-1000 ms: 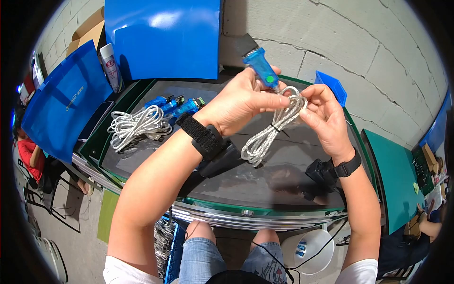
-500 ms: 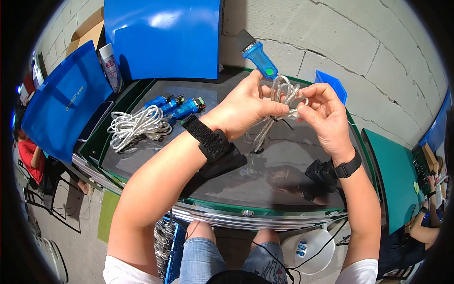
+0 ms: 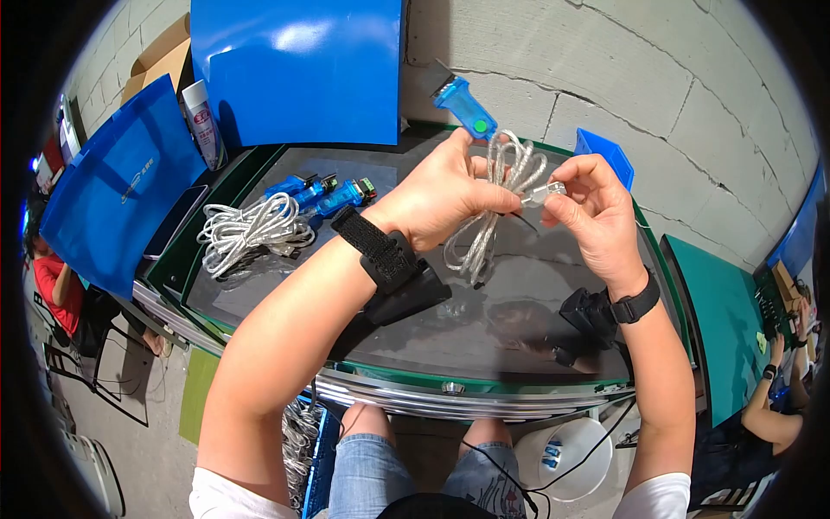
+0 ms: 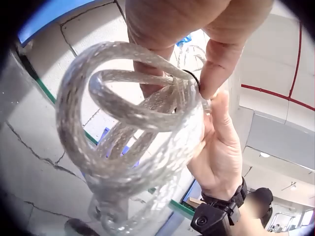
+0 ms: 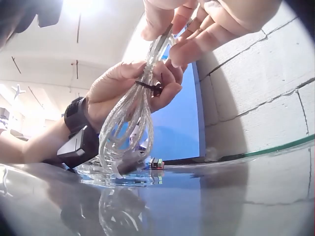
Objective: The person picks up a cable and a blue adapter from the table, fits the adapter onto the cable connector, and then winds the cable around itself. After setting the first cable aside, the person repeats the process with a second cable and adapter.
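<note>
Between the two hands is a clear, silvery braided cable [image 5: 140, 105] wound into loops and tied with a black twist tie [image 5: 144, 85]. My left hand [image 3: 445, 190] pinches the bundle near its middle, thumb across the loops. Above that hand a translucent blue connector [image 3: 467, 111] with a green dot and a black cap on its end points up and left. The right hand [image 3: 596, 216] pinches a small clear-bodied metal plug [image 3: 543, 192] of the cable between thumb and fingers. In the left wrist view, large loops of cable [image 4: 123, 118] hang in front of the fingers.
Another white cable bundle [image 3: 251, 227] lies on the dark tabletop at left, with several blue connectors [image 3: 333, 197] behind it. A spray can [image 3: 203, 125] and blue panels [image 3: 294, 78] stand at the back left. Below are a white bucket [image 3: 579, 471] and a blue crate [image 3: 324, 458] of cables.
The blue connector has shifted a little left, and the bundle has turned in the left hand. The right fingers, earlier at the cable loops, now show the plug between them.
</note>
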Tool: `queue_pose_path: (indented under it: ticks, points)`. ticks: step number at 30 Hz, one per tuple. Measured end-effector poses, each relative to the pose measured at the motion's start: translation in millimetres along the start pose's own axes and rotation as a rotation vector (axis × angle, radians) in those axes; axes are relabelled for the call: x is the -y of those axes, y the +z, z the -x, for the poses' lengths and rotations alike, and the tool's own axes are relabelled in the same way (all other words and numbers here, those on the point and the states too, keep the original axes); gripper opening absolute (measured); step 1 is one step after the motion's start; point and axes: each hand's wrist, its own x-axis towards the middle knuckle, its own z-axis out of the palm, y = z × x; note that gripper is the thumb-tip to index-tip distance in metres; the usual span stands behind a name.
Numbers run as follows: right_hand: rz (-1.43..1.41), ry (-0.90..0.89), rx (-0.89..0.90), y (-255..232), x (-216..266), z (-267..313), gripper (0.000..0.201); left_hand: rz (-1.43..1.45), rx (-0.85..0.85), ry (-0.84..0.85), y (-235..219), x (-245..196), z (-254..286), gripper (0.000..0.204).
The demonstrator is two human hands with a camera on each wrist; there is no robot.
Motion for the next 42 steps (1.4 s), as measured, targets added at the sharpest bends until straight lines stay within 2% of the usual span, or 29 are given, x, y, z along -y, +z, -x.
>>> queue_pose_path:
  ticks: [2, 5, 12, 17, 23, 33, 35, 36, 38, 39, 41, 42]
  points:
    - [0.047, 0.064, 0.018, 0.0, 2.9, 0.7, 0.021, 0.025, -0.016, 0.0, -2.6, 0.2, -0.8, 0.063]
    - [0.072, 0.024, 0.009, 1.8, 0.4, 0.9, 0.018, 0.064, -0.038, -0.012, -5.6, 2.0, -2.1, 0.063]
    - [0.146, 0.028, 0.002, -2.1, -4.0, 0.6, 0.014, 0.012, 0.077, -0.091, -6.1, 0.4, -1.1, 0.066]
    - [0.264, 0.124, 0.019, -5.3, 1.2, 1.5, 0.019, 0.036, 0.083, -0.109, -3.2, 2.4, -1.0, 0.067]
    - [-0.001, 0.168, 0.043, -7.5, 4.0, -0.9, 0.019, 0.048, 0.068, -0.094, -9.2, 2.2, -1.7, 0.066]
    - [0.09, 0.093, 0.086, -7.7, -0.7, 0.5, 0.021, 0.043, 0.114, -0.083, -4.7, 4.6, -2.9, 0.066]
    - [0.058, 0.094, 0.023, -4.8, 1.3, 0.6, 0.02, 0.05, 0.115, -0.069, -4.0, 4.3, -3.1, 0.065]
    - [0.057, 0.094, 0.023, -2.7, 2.9, 0.6, 0.02, 0.072, 0.044, -0.039, -3.5, 4.0, -3.2, 0.064]
    - [0.026, 0.197, -0.003, 1.1, 5.3, 1.1, 0.023, 0.09, -0.077, -0.001, -2.1, 1.6, -1.7, 0.055]
    - [0.025, 0.198, -0.002, 1.4, 2.7, 1.8, 0.023, 0.09, -0.078, -0.001, -4.1, 3.1, -3.5, 0.055]
    - [0.15, 0.165, 0.128, 1.9, -6.2, 3.1, 0.038, 0.133, -0.068, 0.045, -9.5, 7.1, -8.6, 0.049]
    - [0.292, 0.128, 0.205, 2.3, -8.0, 1.5, 0.053, 0.113, -0.082, 0.064, -8.2, 7.8, -9.0, 0.045]
